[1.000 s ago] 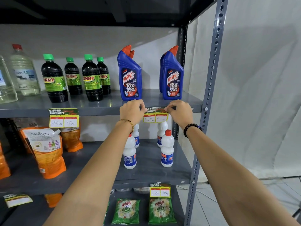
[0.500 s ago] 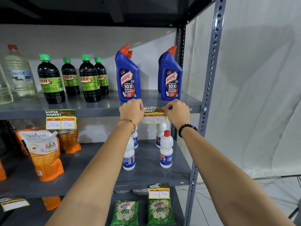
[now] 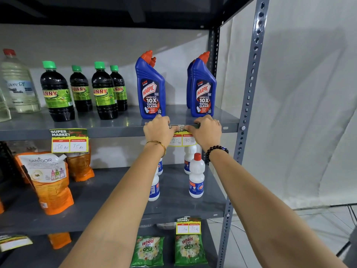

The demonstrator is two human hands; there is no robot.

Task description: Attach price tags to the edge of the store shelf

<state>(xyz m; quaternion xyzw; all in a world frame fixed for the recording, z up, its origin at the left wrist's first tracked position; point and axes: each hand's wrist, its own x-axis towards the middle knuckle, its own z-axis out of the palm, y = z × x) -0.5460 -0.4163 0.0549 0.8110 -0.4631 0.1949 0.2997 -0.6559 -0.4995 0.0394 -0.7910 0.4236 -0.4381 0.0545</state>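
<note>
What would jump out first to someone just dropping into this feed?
Both hands, the left hand and right hand, press a yellow price tag against the front edge of the grey shelf at centre frame. Directly above stand two blue Harpic bottles, with four dark green-capped bottles to their left.

Grey shelf [image 3: 119, 122] bears dark bottles [image 3: 58, 93], blue cleaner bottles [image 3: 150, 89].

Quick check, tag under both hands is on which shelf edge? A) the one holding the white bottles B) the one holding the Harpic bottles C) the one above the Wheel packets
B: the left hand and right hand press the price tag against the shelf edge directly below the Harpic bottles.
</note>
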